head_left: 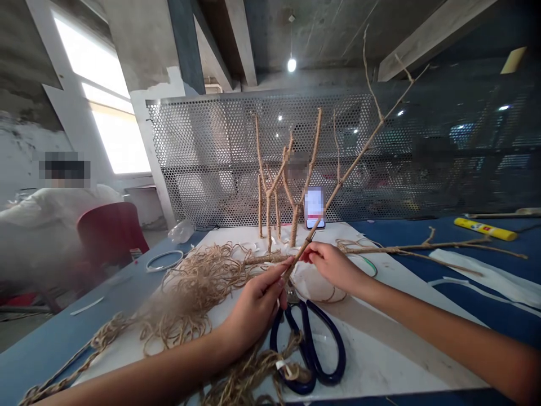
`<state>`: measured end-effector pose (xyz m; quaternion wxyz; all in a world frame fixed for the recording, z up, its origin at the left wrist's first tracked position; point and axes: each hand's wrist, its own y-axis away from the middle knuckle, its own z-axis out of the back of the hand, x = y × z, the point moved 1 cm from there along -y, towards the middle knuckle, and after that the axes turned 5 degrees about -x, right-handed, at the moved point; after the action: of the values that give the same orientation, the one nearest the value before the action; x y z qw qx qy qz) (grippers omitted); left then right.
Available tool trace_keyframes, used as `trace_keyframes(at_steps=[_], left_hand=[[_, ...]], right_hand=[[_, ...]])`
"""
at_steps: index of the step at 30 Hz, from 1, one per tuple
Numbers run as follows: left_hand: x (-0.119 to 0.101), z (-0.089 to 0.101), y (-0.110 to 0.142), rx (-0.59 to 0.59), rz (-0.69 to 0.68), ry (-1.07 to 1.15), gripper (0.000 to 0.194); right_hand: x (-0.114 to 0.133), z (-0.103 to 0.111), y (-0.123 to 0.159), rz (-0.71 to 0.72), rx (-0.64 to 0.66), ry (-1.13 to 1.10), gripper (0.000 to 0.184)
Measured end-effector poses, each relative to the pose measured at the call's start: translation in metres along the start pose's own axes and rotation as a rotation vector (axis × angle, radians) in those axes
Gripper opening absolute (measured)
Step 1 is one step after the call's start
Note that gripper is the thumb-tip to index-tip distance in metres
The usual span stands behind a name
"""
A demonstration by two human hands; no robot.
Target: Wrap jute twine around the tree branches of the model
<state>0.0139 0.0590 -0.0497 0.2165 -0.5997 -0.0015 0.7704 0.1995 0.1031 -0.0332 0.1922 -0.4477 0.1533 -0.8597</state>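
Note:
My left hand [257, 301] is closed round the lower, twine-wrapped end of a long thin branch [359, 152] that slants up to the right. My right hand [329, 262] pinches the same branch a little higher up, fingers pressed together on it. Under both hands lies a white sheet [380, 349] on the blue table. Dark blue-handled scissors [310, 347] rest on the sheet just below my left hand. A loose tangle of jute twine [190, 287] spreads to the left of my left hand.
Two twine-wrapped branch forms [279, 180] stand upright behind my hands, with a phone [315, 207] propped next to them. A bare branch [435, 247] and yellow tube [486, 229] lie at right. A perforated metal screen [211, 158] backs the table. A person sits at left by a red chair [110, 228].

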Motion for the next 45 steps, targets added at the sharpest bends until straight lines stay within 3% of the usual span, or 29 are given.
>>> trace_keyframes(at_steps=[4, 7, 10, 13, 18, 22, 27, 30, 32, 35, 37, 41, 45], left_hand=[[-0.002, -0.001, 0.002, -0.016, -0.059, -0.098, 0.04], [-0.003, -0.001, 0.005, -0.022, -0.131, -0.176, 0.038], [-0.003, -0.002, 0.006, -0.013, -0.183, -0.194, 0.036], [-0.004, -0.002, 0.004, -0.032, -0.147, -0.166, 0.027], [-0.006, -0.002, 0.002, -0.043, -0.029, -0.11, 0.034], [-0.003, -0.002, 0.002, -0.03, -0.011, -0.06, 0.032], [0.002, 0.0, -0.001, 0.003, -0.05, 0.024, 0.025], [0.004, 0.0, -0.002, 0.014, 0.007, 0.091, 0.036], [0.004, -0.001, -0.002, 0.009, 0.043, 0.126, 0.042], [0.004, -0.001, -0.002, 0.018, 0.062, 0.139, 0.044], [0.003, -0.001, -0.001, 0.026, 0.055, 0.122, 0.044], [0.002, 0.0, -0.001, 0.023, 0.057, 0.105, 0.043], [0.002, 0.001, -0.001, 0.018, 0.074, 0.099, 0.042]], right_hand=[[0.019, 0.023, 0.024, 0.044, -0.125, 0.045, 0.023], [0.037, 0.029, 0.035, 0.259, -0.202, 0.146, 0.022], [0.053, 0.021, 0.037, 0.529, -0.131, 0.296, 0.023], [0.059, 0.007, 0.03, 0.617, -0.029, 0.394, 0.021], [0.057, -0.007, 0.018, 0.586, -0.033, 0.389, 0.015], [0.057, -0.006, 0.017, 0.555, -0.033, 0.285, 0.017], [0.064, 0.005, 0.035, 0.585, 0.2, 0.057, 0.022], [0.068, 0.013, 0.055, 0.581, 0.345, 0.04, 0.018], [0.065, 0.018, 0.066, 0.492, 0.456, 0.069, 0.019], [0.046, 0.029, 0.071, 0.247, 0.585, 0.106, 0.028], [0.028, 0.039, 0.065, 0.085, 0.581, 0.168, 0.034], [0.002, 0.061, 0.046, 0.005, 0.52, 0.213, 0.038], [-0.011, 0.079, 0.034, 0.018, 0.49, 0.303, 0.033]])
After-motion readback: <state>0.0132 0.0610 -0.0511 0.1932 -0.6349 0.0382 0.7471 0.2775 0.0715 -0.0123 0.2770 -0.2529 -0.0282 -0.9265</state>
